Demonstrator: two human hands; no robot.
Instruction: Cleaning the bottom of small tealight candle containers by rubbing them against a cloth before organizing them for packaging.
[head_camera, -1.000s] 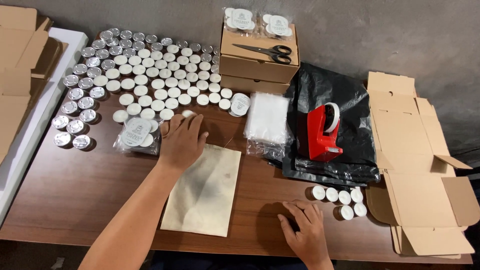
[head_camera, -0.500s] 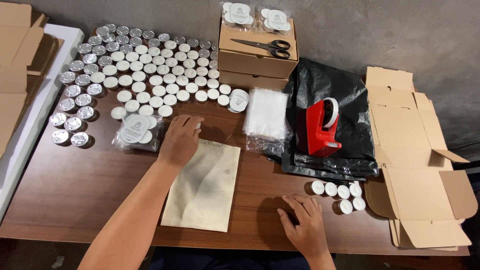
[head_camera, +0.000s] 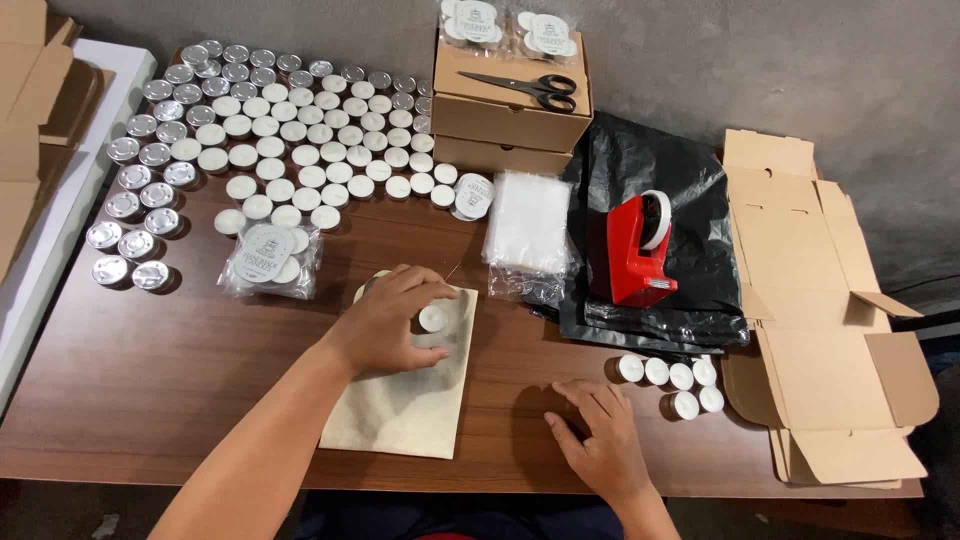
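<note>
Tealight (head_camera: 432, 319) | pinched by left hand (head_camera: 390, 320) above beige pouch (head_camera: 405, 395) | right hand (head_camera: 600, 440) flat near table edge (head_camera: 300, 465)

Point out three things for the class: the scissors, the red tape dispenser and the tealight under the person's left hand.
scissors (head_camera: 533, 90), head view, on the blades near the pivot.
red tape dispenser (head_camera: 634, 258), head view, on the middle of its red body.
tealight (head_camera: 432, 319), head view, on its white wax top.
</note>
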